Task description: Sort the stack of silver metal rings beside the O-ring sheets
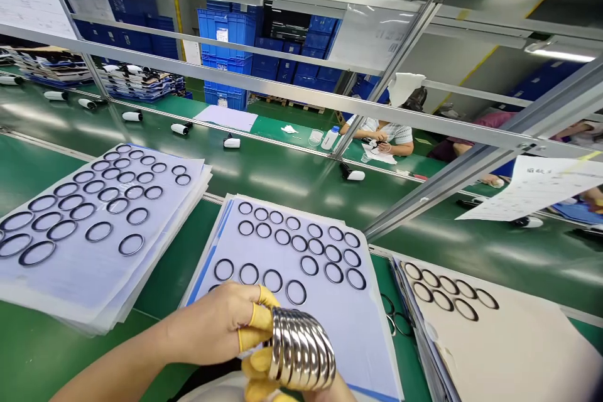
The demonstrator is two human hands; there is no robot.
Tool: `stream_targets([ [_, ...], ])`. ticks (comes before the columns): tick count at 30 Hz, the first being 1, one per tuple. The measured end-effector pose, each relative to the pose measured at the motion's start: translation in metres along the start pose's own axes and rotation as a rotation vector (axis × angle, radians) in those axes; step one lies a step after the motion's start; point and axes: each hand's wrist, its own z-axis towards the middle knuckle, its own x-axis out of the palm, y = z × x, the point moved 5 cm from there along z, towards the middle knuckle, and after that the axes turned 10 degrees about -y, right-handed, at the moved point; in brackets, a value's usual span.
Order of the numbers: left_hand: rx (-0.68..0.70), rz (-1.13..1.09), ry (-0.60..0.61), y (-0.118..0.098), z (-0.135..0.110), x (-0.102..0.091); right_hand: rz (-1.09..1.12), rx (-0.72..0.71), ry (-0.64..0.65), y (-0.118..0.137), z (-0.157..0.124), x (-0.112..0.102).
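Above the near edge of the middle stack (pixel 348 333), a row of shiny held rings (pixel 302 352) lies side by side in the right hand (pixel 260 367), its grip closed around them from below. The left hand (pixel 226 320) has its bent fingers, in yellow covers (pixel 261 317), against the left end of the row; whether that grip pinches a ring I cannot tell. On top of the middle stack, dark rings (pixel 304 294) lie flat in uneven rows, mostly over its far half. The left stack (pixel 94 270), to the left of the middle stack on the green tabletop (pixel 172 273), bears more rings, while the right stack (pixel 509 352) has a small group near its far left corner. Between the middle stack and the right one, several loose rings (pixel 394 321) overlap. Beyond the middle stack runs a belt (pixel 292 182) with white parts (pixel 232 143) spaced along it; farther beyond are a bottle (pixel 330 138), a seated co-worker (pixel 402 134) and blue crates (pixel 228 44).
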Motion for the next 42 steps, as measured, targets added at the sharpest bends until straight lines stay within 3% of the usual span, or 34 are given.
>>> stream_targets([
  [4, -0.010, 0.195, 0.148, -0.003, -0.003, -0.002, -0.329, -0.246, -0.082, -0.012, -0.003, -0.023],
  [10, -0.033, 0.216, 0.150, -0.015, 0.003, 0.005, -0.493, -0.483, 0.105, 0.003, -0.001, -0.027],
  [12, -0.101, 0.107, 0.228, -0.016, 0.006, 0.012, -0.567, -0.447, 0.080, 0.010, -0.001, -0.029],
  [15, -0.307, -0.221, 0.363, -0.011, 0.007, 0.032, -0.680, -0.348, 0.025, 0.021, -0.008, -0.038],
  [17, -0.436, -0.476, 0.369, -0.008, 0.006, 0.048, -0.658, -0.318, 0.014, 0.028, -0.016, -0.046],
  [19, -0.472, -0.687, 0.357, -0.009, 0.006, 0.065, -0.529, -0.279, 0.009, 0.034, -0.023, -0.055],
  [22, -0.400, -0.780, 0.289, -0.014, 0.008, 0.084, -0.318, -0.275, -0.014, 0.040, -0.027, -0.067],
  [26, -0.328, -0.736, 0.029, -0.020, 0.019, 0.091, -0.323, -0.296, 0.005, 0.042, -0.025, -0.072],
  [28, -0.395, -0.802, -0.065, -0.021, 0.023, 0.096, -0.319, -0.280, 0.027, 0.042, -0.024, -0.070],
  [32, -0.593, -0.911, -0.204, -0.021, 0.023, 0.104, -0.320, -0.408, 0.060, 0.055, -0.026, -0.064],
  [36, -0.589, -0.824, -0.266, -0.026, 0.017, 0.100, -0.310, -0.316, 0.060, 0.061, -0.028, -0.060],
  [42, -0.353, -0.587, -0.416, -0.040, 0.013, 0.079, -0.219, -0.226, 0.143, 0.062, -0.030, -0.051],
])
